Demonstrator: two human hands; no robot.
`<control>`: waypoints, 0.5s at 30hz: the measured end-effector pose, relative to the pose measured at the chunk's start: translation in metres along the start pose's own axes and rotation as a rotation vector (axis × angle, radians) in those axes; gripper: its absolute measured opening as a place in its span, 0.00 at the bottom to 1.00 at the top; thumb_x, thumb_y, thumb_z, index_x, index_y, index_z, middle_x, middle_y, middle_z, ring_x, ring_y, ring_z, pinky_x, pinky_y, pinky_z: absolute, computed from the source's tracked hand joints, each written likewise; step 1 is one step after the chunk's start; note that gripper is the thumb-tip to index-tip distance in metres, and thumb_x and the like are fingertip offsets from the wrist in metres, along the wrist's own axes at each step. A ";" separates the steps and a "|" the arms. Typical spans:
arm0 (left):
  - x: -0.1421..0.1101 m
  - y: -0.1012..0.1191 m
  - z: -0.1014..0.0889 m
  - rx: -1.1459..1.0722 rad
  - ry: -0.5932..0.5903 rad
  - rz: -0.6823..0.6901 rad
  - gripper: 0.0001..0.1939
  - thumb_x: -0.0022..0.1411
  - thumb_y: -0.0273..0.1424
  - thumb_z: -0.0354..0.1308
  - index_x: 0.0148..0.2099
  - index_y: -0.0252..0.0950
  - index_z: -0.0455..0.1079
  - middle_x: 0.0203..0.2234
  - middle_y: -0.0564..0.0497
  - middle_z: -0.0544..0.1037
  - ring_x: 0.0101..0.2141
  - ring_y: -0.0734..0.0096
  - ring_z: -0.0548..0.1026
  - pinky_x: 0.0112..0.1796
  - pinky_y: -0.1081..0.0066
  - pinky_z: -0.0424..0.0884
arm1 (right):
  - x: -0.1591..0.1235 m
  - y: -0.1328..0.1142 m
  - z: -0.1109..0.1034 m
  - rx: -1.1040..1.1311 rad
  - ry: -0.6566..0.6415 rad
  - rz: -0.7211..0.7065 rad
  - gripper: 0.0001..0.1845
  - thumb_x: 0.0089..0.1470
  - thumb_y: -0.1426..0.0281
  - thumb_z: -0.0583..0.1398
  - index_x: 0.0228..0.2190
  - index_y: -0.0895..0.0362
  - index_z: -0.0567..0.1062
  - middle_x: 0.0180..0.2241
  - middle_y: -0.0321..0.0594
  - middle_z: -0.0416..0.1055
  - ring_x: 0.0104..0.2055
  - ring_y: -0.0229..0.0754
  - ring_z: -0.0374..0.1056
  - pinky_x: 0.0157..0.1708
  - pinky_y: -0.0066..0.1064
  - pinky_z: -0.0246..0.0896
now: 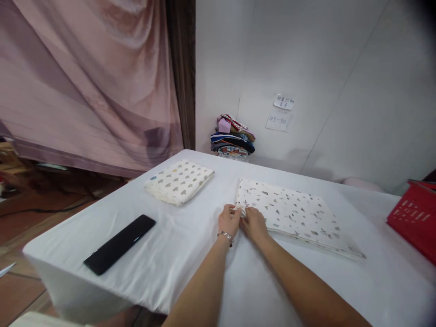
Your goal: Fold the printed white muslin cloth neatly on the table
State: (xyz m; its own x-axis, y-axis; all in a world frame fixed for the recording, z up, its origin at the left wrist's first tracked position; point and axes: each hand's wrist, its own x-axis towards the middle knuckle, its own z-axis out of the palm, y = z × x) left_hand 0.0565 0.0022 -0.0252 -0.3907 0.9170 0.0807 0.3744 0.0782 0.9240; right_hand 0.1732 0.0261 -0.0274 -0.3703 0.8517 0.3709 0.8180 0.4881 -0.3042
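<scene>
A folded white cloth with small dark prints point(293, 213) lies flat on the white table point(190, 272), right of centre. My left hand point(229, 220), with a bracelet on its wrist, and my right hand point(254, 223) sit side by side at the cloth's near left corner. Both pinch that corner with curled fingers. A second folded white cloth with grey-green prints point(179, 180) rests further left, out of reach of both hands.
A long black flat object point(120, 244) lies near the table's left edge. A stack of folded coloured fabrics point(232, 137) stands against the wall at the back. A red plastic basket point(416, 219) sits at the right edge. Pink curtain point(88, 86) hangs left.
</scene>
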 end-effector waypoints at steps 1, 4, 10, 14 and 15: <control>0.000 -0.001 0.000 -0.074 -0.008 -0.019 0.13 0.56 0.40 0.49 0.41 0.39 0.63 0.30 0.52 0.77 0.29 0.72 0.73 0.34 0.70 0.65 | 0.000 0.004 0.001 0.079 0.028 0.047 0.08 0.52 0.68 0.52 0.28 0.57 0.69 0.29 0.41 0.67 0.33 0.42 0.60 0.32 0.31 0.52; 0.003 -0.004 0.002 -0.228 0.029 -0.055 0.12 0.56 0.38 0.49 0.40 0.39 0.63 0.30 0.52 0.77 0.29 0.72 0.73 0.32 0.71 0.66 | 0.001 0.013 0.003 0.367 0.111 0.239 0.13 0.52 0.62 0.51 0.28 0.57 0.70 0.24 0.35 0.66 0.26 0.38 0.58 0.26 0.28 0.51; 0.007 -0.009 0.012 -0.448 0.030 -0.088 0.09 0.52 0.35 0.55 0.35 0.36 0.65 0.28 0.51 0.75 0.29 0.72 0.73 0.32 0.72 0.68 | 0.004 0.020 -0.001 0.664 0.150 0.470 0.18 0.47 0.55 0.54 0.25 0.59 0.70 0.17 0.29 0.59 0.21 0.35 0.52 0.22 0.26 0.47; 0.009 -0.005 0.013 -0.676 -0.050 -0.253 0.11 0.50 0.35 0.58 0.35 0.35 0.65 0.30 0.49 0.74 0.28 0.72 0.73 0.28 0.72 0.69 | 0.000 0.017 -0.001 0.572 0.155 0.373 0.15 0.49 0.59 0.53 0.25 0.58 0.69 0.18 0.30 0.58 0.22 0.35 0.52 0.23 0.26 0.48; 0.009 -0.004 0.013 -0.756 -0.075 -0.310 0.12 0.51 0.36 0.58 0.36 0.35 0.65 0.31 0.49 0.74 0.28 0.72 0.73 0.29 0.72 0.69 | -0.003 0.015 -0.001 0.512 0.152 0.296 0.13 0.50 0.61 0.52 0.25 0.58 0.68 0.20 0.31 0.59 0.23 0.36 0.53 0.24 0.26 0.49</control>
State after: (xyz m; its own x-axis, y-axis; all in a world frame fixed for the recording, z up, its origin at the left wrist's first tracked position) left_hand 0.0620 0.0153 -0.0330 -0.3161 0.9229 -0.2199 -0.4200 0.0717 0.9047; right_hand 0.1874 0.0310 -0.0318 -0.0615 0.9468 0.3160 0.5468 0.2968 -0.7829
